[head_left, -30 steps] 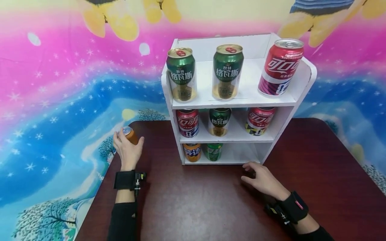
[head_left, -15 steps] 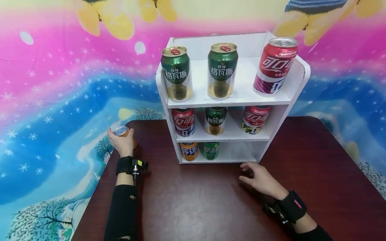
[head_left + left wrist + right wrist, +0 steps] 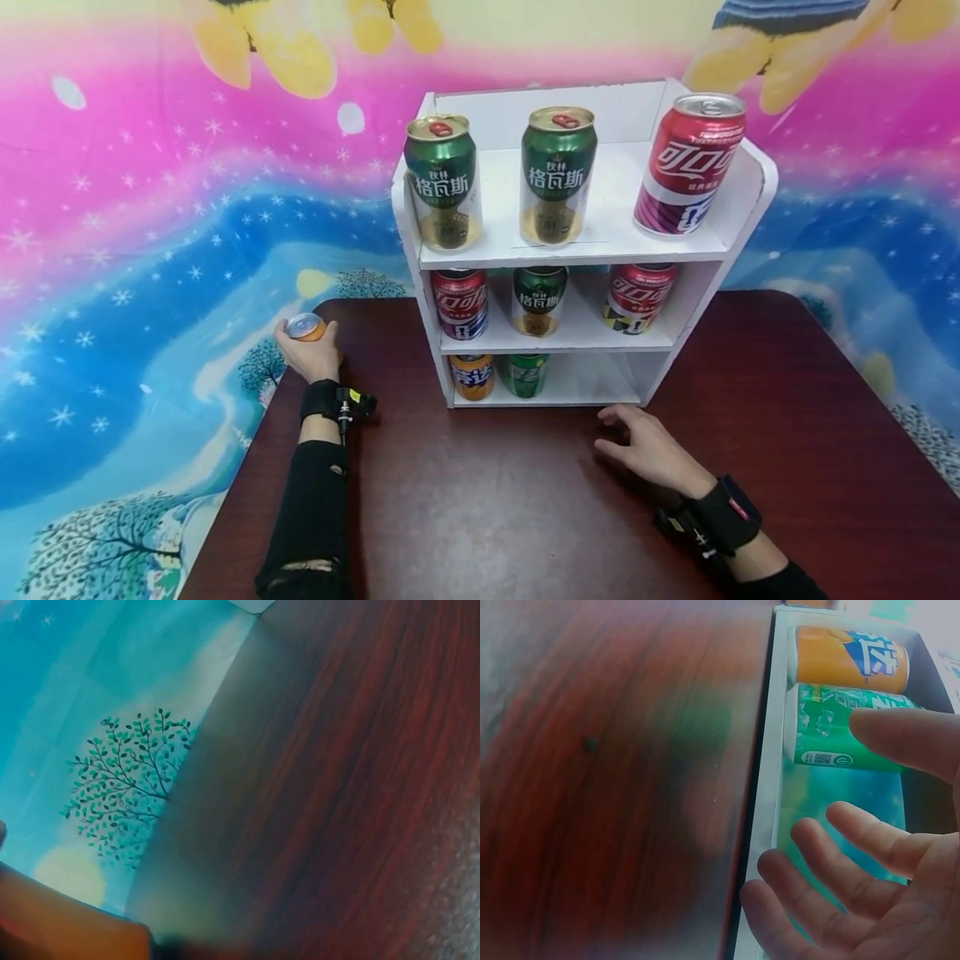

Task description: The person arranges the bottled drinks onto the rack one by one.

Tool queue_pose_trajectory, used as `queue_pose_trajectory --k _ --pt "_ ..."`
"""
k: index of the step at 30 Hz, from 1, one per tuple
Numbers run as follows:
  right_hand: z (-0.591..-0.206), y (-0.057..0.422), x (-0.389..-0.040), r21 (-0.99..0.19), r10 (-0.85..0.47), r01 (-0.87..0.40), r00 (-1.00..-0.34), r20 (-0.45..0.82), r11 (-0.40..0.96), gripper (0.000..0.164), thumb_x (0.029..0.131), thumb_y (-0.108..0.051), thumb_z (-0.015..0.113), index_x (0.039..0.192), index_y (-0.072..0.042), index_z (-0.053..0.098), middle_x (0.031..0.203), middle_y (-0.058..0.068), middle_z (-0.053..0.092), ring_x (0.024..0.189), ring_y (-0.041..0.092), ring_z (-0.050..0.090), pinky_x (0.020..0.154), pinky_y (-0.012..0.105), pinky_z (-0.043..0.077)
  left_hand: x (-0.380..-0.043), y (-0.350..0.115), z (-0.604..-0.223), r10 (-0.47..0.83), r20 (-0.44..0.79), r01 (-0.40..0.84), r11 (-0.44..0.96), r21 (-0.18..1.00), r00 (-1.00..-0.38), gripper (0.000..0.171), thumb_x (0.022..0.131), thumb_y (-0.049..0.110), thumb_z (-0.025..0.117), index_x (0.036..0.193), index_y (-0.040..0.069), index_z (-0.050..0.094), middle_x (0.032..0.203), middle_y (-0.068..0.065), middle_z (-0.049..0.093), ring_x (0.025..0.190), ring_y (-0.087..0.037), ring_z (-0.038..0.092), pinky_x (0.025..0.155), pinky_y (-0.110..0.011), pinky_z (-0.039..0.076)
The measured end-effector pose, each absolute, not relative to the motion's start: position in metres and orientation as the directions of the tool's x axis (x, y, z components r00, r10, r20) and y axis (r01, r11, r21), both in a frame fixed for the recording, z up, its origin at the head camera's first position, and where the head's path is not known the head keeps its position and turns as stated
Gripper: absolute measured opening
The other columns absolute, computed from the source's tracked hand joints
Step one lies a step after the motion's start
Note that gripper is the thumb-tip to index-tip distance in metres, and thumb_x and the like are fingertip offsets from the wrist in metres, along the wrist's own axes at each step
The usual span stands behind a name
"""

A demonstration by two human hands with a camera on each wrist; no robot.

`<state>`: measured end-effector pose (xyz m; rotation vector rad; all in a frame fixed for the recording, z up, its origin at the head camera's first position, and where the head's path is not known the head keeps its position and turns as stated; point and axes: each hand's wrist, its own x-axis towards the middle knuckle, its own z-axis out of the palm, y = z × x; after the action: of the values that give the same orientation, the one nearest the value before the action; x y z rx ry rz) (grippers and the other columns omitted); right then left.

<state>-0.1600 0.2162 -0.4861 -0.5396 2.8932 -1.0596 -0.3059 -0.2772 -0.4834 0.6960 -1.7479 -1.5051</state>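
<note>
Change first: over the last second I've watched my left hand (image 3: pixel 313 357) carry the orange aluminium drink can (image 3: pixel 306 327) out to the desk's (image 3: pixel 495 500) far-left corner and stand it upright. Its fingers are still wrapped round the can, so I judge the can set down but not let go. On the white three-tier shelf (image 3: pixel 738 217), the green cans (image 3: pixel 440 183) read 格瓦斯, the red cans (image 3: pixel 692 162) show Coca-Cola's Chinese script. My right hand (image 3: pixel 651 450) has stayed resting loosely spread, empty, before the bottom tier.
</note>
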Motion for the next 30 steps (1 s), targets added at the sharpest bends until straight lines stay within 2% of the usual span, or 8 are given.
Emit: queue_pose_trajectory --k 4,8,16,30 --pt "-0.487 0.217 -0.160 -0.636 -0.317 -0.303 -0.944 0.096 0.710 0.038 0.084 -0.022 0.072 0.115 -0.002 0.060 0.107 0.009 0.062 0.097 0.024 0.059 0.079 0.042 0.047 -0.305 -0.279 -0.490 -0.793 0.139 0.042 0.142 0.989 -0.594 0.089 0.072 0.036 0.082 0.144 0.025 0.030 0.142 -0.004 0.037 0.129 -0.018 0.036 0.102 -0.039 0.033" --pt "-0.487 0.218 -0.161 -0.640 -0.316 -0.296 -0.945 0.087 0.709 0.037 0.084 -0.019 0.072 0.115 -0.002 0.060 0.107 0.008 0.062 0.097 0.025 0.059 0.079 0.043 0.047 -0.304 -0.279 -0.496 -0.802 0.119 0.016 0.135 0.991 -0.586 0.096 0.070 0.042 0.081 0.146 0.025 0.026 0.143 -0.003 0.036 0.130 -0.018 0.034 0.104 -0.039 0.031" --pt "-0.486 0.221 -0.161 -0.650 -0.320 -0.304 -0.942 0.098 0.696 0.035 0.085 -0.018 0.072 0.114 -0.002 0.061 0.107 0.009 0.062 0.097 0.025 0.059 0.079 0.044 0.048 -0.306 -0.281 -0.494 -0.789 0.110 -0.030 0.161 0.987 -0.604 0.087 0.073 0.039 0.080 0.142 0.019 0.032 0.135 -0.005 0.044 0.123 -0.018 0.043 0.101 -0.036 0.035" --pt "-0.483 0.220 -0.160 -0.654 -0.343 -0.311 -0.936 0.084 0.690 0.034 0.086 -0.020 0.070 0.114 -0.003 0.061 0.109 0.008 0.062 0.098 0.025 0.059 0.080 0.044 0.047 -0.281 -0.293 -0.494 -0.634 0.201 -0.034 0.338 0.940 -0.747 0.086 0.074 0.042 0.079 0.140 0.009 0.034 0.129 -0.015 0.048 0.118 -0.029 0.048 0.096 -0.046 0.040"
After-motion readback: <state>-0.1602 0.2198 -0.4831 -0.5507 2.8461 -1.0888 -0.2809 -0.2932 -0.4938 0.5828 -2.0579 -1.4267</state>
